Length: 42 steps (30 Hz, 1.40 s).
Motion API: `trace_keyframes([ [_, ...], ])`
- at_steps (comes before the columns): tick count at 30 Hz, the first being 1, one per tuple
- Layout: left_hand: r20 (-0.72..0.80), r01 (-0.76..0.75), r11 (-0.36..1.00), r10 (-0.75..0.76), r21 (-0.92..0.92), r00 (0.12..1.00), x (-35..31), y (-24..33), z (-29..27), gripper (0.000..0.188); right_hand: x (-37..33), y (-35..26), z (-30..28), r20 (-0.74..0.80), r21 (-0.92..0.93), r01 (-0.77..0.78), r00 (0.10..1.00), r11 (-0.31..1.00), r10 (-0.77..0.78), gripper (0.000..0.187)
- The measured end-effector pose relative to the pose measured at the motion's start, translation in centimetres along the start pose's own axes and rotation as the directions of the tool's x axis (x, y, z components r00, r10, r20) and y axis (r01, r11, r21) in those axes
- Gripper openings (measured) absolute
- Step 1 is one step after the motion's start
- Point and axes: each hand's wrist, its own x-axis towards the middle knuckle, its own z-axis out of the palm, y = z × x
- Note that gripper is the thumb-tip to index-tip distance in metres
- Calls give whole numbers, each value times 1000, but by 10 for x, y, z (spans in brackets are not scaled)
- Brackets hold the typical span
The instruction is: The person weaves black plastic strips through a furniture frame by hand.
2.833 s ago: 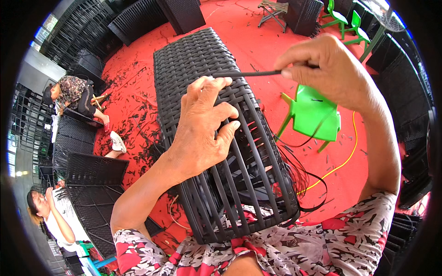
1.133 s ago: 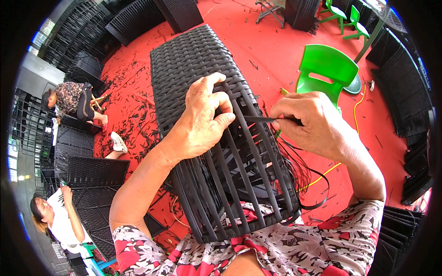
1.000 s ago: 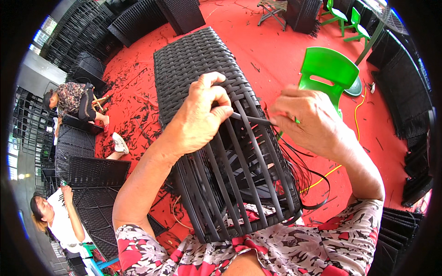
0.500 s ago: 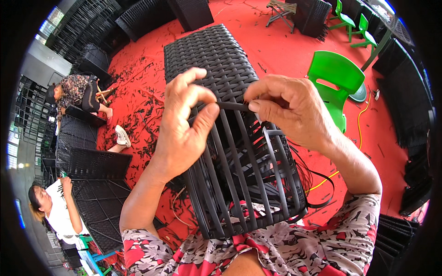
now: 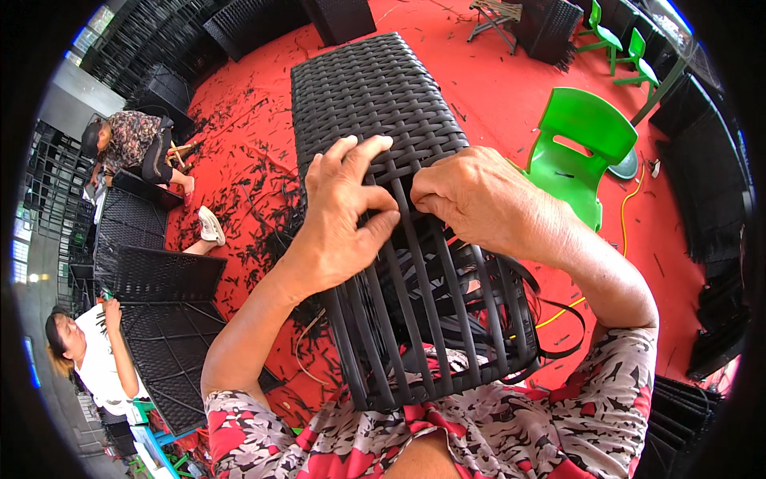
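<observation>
A black wicker piece [image 5: 363,96] stands before me, tightly woven on its far half. Its near half is a frame of bare lengthwise strips [image 5: 411,295]. My left hand [image 5: 339,215] lies over the edge of the weave, two fingers stretched onto it. Its thumb and forefinger come together beside a lengthwise strip; whatever is between them cannot be made out. Just to the right, my right hand [image 5: 479,199] is closed in a pinch on a black weaving strip at the weave's edge, mostly hidden by the fingers.
Loose black strands [image 5: 562,327] hang at the frame's right. A green chair [image 5: 578,144] stands to the right, near a yellow cable [image 5: 626,215]. Strip scraps litter the red floor [image 5: 255,104]. Two people [image 5: 132,148] work at the left among black woven panels [image 5: 163,275].
My right hand has moved left and slightly down, closing in beside my left. The black strip that stretched between the hands is now mostly hidden. My left hand has shifted slightly right and down.
</observation>
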Motion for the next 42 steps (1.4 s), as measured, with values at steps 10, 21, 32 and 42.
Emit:
trace_keyframes([
  [10, -214, 12, 924, -101, -382, 972, 16, -7, -25, 11, 8, -2, 0, -78, 5, -20, 997, 1000, 21, 11],
  [21, -56, -46, 984, 57, 175, 997, -5, 2, -10, 15, -11, -5, 2, -269, 51, -31, 962, 998, 44, 9],
  [32, -282, -46, 887, -97, -460, 954, -6, 4, -49, 16, 16, -27, -6, 161, 740, -253, 966, 623, 202, 17],
  [42, -38, 1, 985, 5, 173, 999, -37, -7, -20, 23, 21, -34, -9, 32, -142, -55, 998, 988, 60, 10],
])
